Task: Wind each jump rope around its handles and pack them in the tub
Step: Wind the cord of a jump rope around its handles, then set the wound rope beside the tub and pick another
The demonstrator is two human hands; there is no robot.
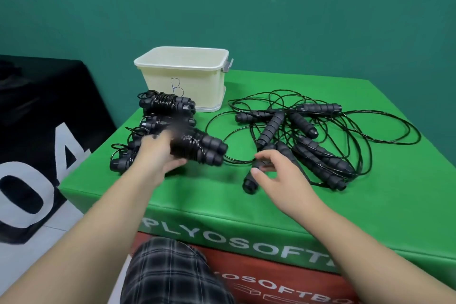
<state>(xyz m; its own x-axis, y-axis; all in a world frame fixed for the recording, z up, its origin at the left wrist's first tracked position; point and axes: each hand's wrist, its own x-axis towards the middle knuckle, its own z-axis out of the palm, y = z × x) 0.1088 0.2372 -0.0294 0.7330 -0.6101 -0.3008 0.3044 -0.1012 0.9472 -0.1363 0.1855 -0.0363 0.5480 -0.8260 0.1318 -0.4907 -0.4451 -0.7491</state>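
Note:
A cream tub (pixel 212 76) marked "B" stands at the back of the green box top. In front of it, on the left, lie several wound black jump ropes (pixel 164 103). My left hand (pixel 158 153) grips one wound rope bundle (pixel 199 148) at the near end of that pile. To the right lies a tangle of unwound ropes (pixel 306 128) with black foam handles. My right hand (pixel 274 170) hovers with its fingers apart just over a loose handle (pixel 249 184) at the tangle's near left; whether it touches the handle is unclear.
The green soft plyo box (pixel 222 207) rests on a red one (pixel 259 276). A black box (pixel 37 118) with white numerals stands to the left. My checked shorts (pixel 170 276) show at the bottom. The back wall is green.

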